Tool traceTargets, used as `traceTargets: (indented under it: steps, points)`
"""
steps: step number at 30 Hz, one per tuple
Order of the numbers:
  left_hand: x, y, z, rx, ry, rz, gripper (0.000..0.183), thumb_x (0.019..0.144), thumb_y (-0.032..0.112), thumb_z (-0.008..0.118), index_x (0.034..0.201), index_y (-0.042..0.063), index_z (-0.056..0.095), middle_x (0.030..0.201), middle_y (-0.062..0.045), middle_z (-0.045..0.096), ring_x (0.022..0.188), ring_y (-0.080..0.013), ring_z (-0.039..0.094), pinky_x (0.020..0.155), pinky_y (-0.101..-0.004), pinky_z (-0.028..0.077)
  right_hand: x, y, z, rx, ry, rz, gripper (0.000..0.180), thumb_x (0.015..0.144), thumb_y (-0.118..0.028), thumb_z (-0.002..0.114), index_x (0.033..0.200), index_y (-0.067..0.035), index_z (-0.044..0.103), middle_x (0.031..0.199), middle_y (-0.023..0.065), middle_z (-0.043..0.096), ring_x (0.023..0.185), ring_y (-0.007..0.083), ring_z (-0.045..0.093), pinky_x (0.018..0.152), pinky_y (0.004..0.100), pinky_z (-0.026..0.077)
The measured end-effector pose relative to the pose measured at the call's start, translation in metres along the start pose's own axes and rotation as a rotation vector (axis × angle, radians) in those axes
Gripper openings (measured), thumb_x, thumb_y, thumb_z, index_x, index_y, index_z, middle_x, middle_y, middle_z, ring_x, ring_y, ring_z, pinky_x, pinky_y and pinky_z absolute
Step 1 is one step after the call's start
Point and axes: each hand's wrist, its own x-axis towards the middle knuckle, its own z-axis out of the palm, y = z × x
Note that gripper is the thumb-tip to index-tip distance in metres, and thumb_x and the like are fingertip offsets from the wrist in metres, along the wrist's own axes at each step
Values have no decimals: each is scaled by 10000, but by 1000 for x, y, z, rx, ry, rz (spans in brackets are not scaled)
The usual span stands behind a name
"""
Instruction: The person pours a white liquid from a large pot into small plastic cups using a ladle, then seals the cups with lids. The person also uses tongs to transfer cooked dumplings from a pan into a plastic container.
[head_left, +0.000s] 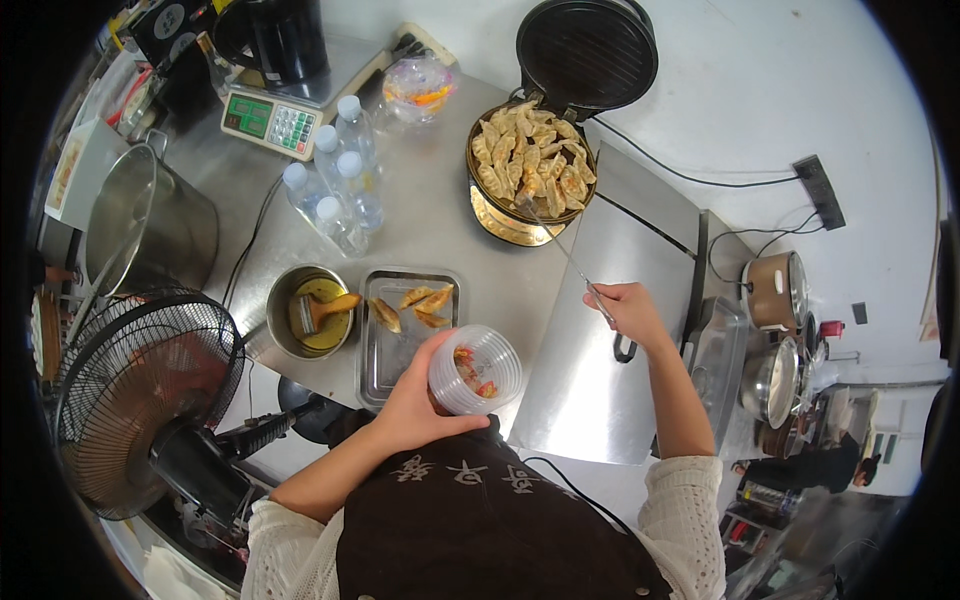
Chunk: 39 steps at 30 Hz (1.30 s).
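Observation:
My left hand (420, 397) is wrapped around a stack of clear plastic cups (499, 367); red and pale bits show through the bottom. In my right hand (630, 311) is a long thin metal utensil (566, 255). Its far end touches the dumplings (529, 154) heaped in a round electric griddle (517, 229); the exact shape of that tip is hard to make out. The griddle's black ridged lid (587, 54) stands raised behind them. Several browned dumplings (431, 300) lie at the far end of a steel tray (381, 367), left of the cups.
Beside the tray stands a steel pot (274, 319) of yellow oil with a wooden-handled brush (334, 306). Several plastic bottles (351, 169), a digital scale (270, 124) and a stockpot (180, 232) are farther left. A black fan (150, 405) rises near my left arm. A metal cover (600, 390) lies at right.

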Motion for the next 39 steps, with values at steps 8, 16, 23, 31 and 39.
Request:
traceTargets:
  steps: [8, 16, 23, 31, 39]
  points:
    - [-4, -6, -2, -22, 12, 10, 965, 628, 135, 848, 1368, 46, 235, 1305, -124, 385, 1212, -217, 416, 1003, -364, 376, -28, -16, -11, -458, 300, -179, 347, 761, -290, 593, 1030, -86, 669, 656, 137, 601, 569, 289, 574, 570, 367, 465]
    - [-2, -3, 1, -15, -39, -21, 968, 621, 150, 852, 1362, 39, 239, 1293, -126, 397, 1204, -217, 423, 997, -364, 379, -9, 13, 8, -1044, 538, -387, 314, 768, -154, 578, 1057, -31, 590, 777, 117, 602, 702, 255, 621, 560, 338, 509]
    - [3, 4, 2, 43, -54, -34, 979, 616, 156, 855, 1366, 42, 235, 1285, -117, 411, 1206, -212, 424, 1004, -360, 370, -4, 3, -14, -1067, 424, -593, 350, 755, -139, 589, 1084, -21, 588, 761, 81, 565, 656, 244, 598, 570, 340, 504]
    - [6, -4, 2, 119, -49, -16, 968, 616, 166, 855, 1358, 44, 246, 1273, -118, 429, 1194, -211, 438, 998, -359, 377, -13, 9, -48, -994, 427, -359, 383, 750, -176, 624, 1121, -85, 594, 805, 74, 589, 716, 259, 617, 613, 360, 506]
    - [9, -5, 7, 45, -56, -29, 960, 616, 158, 854, 1354, 41, 251, 1272, -116, 426, 1187, -213, 443, 996, -361, 378, -12, 17, -49, -851, 353, -364, 342, 731, -216, 646, 1063, -134, 646, 745, 79, 579, 691, 272, 603, 600, 377, 496]
